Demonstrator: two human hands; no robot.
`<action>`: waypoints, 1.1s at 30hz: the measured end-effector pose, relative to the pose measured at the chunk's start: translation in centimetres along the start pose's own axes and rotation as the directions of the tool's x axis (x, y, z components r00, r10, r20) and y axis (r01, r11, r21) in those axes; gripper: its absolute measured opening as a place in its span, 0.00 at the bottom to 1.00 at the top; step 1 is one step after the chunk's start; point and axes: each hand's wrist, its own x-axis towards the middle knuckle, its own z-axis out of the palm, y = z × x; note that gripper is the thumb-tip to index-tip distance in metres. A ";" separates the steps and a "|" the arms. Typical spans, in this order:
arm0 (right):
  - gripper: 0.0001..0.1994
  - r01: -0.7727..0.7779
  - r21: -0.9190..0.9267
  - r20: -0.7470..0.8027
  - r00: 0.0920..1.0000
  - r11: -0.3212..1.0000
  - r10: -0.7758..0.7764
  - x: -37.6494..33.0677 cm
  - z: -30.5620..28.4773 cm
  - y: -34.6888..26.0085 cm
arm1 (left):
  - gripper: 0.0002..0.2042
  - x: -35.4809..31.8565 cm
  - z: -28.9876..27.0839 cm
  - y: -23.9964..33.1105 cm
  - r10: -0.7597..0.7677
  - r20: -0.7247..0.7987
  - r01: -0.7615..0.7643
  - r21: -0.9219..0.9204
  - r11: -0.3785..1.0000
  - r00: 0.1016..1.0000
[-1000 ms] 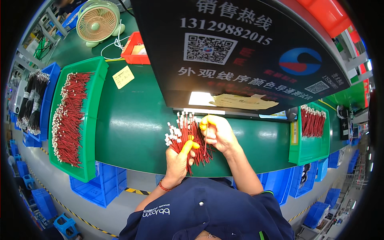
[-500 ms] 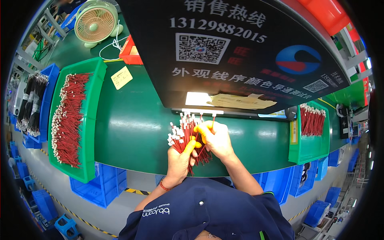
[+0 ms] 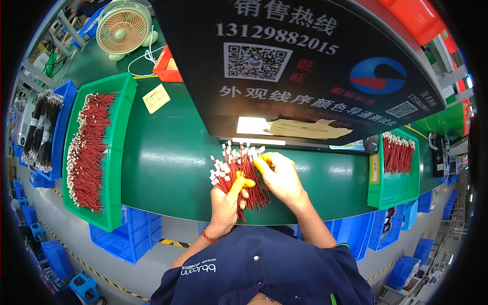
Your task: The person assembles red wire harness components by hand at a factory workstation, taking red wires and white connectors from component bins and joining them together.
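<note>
A loose bundle of thin red wires with white connectors [image 3: 258,194] fans out above the green table, connectors at the far end. My left hand [image 3: 226,204] grips it from the left, with a yellow finger cot on the thumb lying across the wires. At the bundle's right side, my right hand [image 3: 282,179] has its yellow-covered fingertips closed in a pinch beside the connectors. One white connector [image 3: 262,149] pokes out just above these fingertips; the wire between them is mostly hidden.
On the left stands a green tray [image 3: 127,109] heaped with similar red wires, beside a blue bin with black cables [image 3: 40,132]. Another green tray [image 3: 394,190] holds red wires at right. A large black testing machine [image 3: 305,56] overhangs the table. A fan [image 3: 120,34] sits far left.
My right hand has shifted slightly right and down, away from the left thumb. The single connector that stood up above it is now lower and closer to the bundle. More of the bundle shows.
</note>
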 end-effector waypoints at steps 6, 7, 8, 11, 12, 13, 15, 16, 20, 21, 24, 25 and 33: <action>0.09 -0.080 0.442 0.187 0.982 0.894 -0.004 -1.0 1.3 0.1 | 0.08 -0.1 -0.2 -0.4 -0.013 0.063 0.016 -0.046 0.999 0.998; 0.09 -0.081 0.441 0.190 0.982 0.894 -0.005 -0.7 1.0 0.2 | 0.08 -0.1 0.0 -0.4 -0.028 0.039 0.030 -0.046 0.999 0.999; 0.10 -0.203 0.458 0.230 0.967 0.866 0.105 -0.2 0.3 0.3 | 0.09 -0.2 0.4 -0.1 -0.034 -0.025 0.033 -0.046 0.998 0.999; 0.12 -0.379 0.663 0.345 0.920 0.645 0.186 0.6 -0.3 0.8 | 0.09 0.0 -0.1 -0.2 -0.042 -0.008 0.042 -0.059 0.997 0.999; 0.11 -0.424 0.682 0.372 0.903 0.596 0.216 0.7 -0.4 0.9 | 0.08 0.0 -0.2 -0.2 -0.040 0.003 0.040 -0.047 0.998 0.999; 0.10 -0.467 0.696 0.403 0.883 0.545 0.242 0.9 -0.5 1.0 | 0.08 -0.1 -0.2 -0.2 -0.039 0.002 0.039 -0.048 0.998 0.999; 0.11 -0.483 0.705 0.411 0.875 0.520 0.255 1.2 -0.7 1.0 | 0.07 -0.1 -0.2 -0.1 -0.062 0.011 0.062 -0.045 0.997 0.998; 0.11 -0.498 0.714 0.419 0.867 0.492 0.269 1.2 -0.7 1.0 | 0.07 -0.1 -0.2 -0.1 -0.062 0.010 0.062 -0.045 0.997 0.998; 0.09 -0.383 0.725 0.319 0.923 0.572 0.214 0.6 -0.3 0.7 | 0.07 -0.2 -0.1 0.0 -0.070 0.005 0.071 -0.046 0.996 0.998; 0.09 -0.359 0.608 0.257 0.933 0.708 0.253 0.5 0.0 0.2 | 0.07 -0.2 -0.1 0.0 -0.082 0.002 0.082 -0.048 0.995 0.997; 0.08 -0.278 0.452 0.191 0.958 0.848 0.212 -0.1 0.7 -0.3 | 0.07 -0.3 -0.1 -0.2 -0.082 0.025 0.083 -0.041 0.996 0.996; 0.08 -0.217 0.437 0.193 0.970 0.873 0.144 -0.2 0.8 -0.3 | 0.07 -0.3 -0.1 -0.1 -0.082 0.025 0.083 -0.041 0.996 0.996; 0.09 -0.252 0.609 0.162 0.968 0.752 0.193 0.7 0.2 0.8 | 0.11 -0.3 -0.1 0.1 -0.070 -0.001 0.070 0.043 0.997 0.998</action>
